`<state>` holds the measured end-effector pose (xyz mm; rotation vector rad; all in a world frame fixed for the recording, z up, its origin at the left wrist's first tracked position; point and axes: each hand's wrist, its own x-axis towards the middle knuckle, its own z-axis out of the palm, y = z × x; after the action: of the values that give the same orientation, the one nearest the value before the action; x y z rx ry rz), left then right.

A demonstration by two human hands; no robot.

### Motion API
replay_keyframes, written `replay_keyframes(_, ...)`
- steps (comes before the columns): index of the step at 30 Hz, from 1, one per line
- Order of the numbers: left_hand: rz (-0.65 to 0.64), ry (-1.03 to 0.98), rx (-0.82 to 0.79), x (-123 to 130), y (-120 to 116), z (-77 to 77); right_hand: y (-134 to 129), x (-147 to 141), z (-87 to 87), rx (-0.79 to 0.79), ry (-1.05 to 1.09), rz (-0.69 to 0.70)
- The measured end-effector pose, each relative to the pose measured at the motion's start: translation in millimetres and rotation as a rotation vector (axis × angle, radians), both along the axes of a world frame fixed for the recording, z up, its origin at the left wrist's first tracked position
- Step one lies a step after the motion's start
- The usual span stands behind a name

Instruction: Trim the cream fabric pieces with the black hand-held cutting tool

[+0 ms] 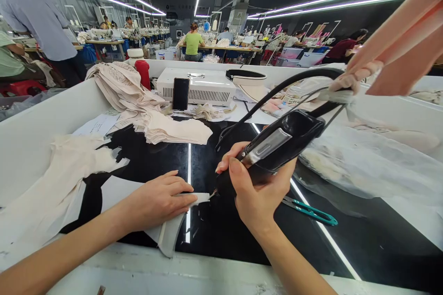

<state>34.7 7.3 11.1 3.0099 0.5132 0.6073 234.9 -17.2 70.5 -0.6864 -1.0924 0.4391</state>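
My right hand [258,193] is wrapped around a black handheld electric cutter [273,145], tilted down to the left. Its thin metal tip meets, or nearly meets, the end of a narrow strip on a white fabric piece [121,192]. My left hand [164,200] lies flat on that piece with fingers stretched out, pressing it to the glossy black board [221,235]. A grey-white curved flap hangs below the fingers, by the board's front edge. Teal thread snips [313,212] lie right of my right hand.
A black cord [277,90] arches to a pink cloth tie [398,41] at upper right. Beige fabric pieces [173,129] are stacked behind, others [41,189] lie left. A phone [181,93] leans on a white vented box [211,87]. Clear plastic bags [367,161] lie right. People sit beyond.
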Motion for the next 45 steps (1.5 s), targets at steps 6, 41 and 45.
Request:
replay_keyframes(6, 0.032, -0.021, 0.015, -6.0, -3.4, -1.8, -1.4, 0.9, 0.3, 0.009, 0.010, 0.015)
replay_keyframes(41, 0.049, -0.074, -0.031, -5.7, -5.5, -10.0, 15.7, -14.6, -1.3, -0.004, -0.035, 0.033)
replay_keyframes(45, 0.052, -0.072, -0.015, -5.3, -6.0, -8.7, 15.8, -6.0, -2.2, 0.020, -0.013, -0.012)
